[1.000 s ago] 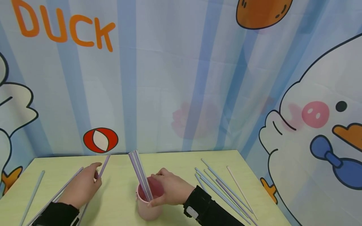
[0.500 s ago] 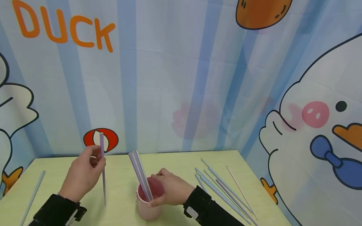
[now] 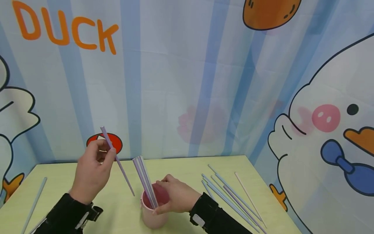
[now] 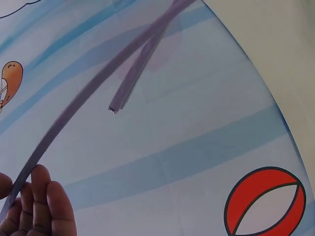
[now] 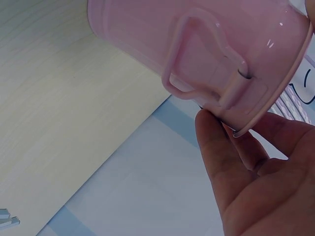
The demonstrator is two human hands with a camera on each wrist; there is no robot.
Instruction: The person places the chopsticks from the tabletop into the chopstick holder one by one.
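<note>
My left hand (image 3: 94,170) pinches a thin purple straw-like stick (image 3: 124,175) between thumb and fingers, raised over the left of the table. It slants down to the right, its lower end near the pink pail's mouth. In the left wrist view the stick (image 4: 74,105) runs up from the fingertips. With my right hand (image 3: 179,194) I grip the rim of the small pink pail (image 3: 154,219), which stands upright. The right wrist view shows the folded handle on the pail (image 5: 133,29). A bundle of purple and whitish sticks (image 3: 145,182) leans leftward in it.
Several blue, purple and pink sticks (image 3: 233,200) lie on the right of the pale yellow table (image 3: 122,217). One bluish stick (image 3: 34,203) lies at the far left. Behind the table hangs a striped cartoon curtain (image 3: 169,81).
My left hand has lifted the purple stick from the table's left side and moved up and right, tilting its lower end toward the pail. The right hand and pail stay put.
</note>
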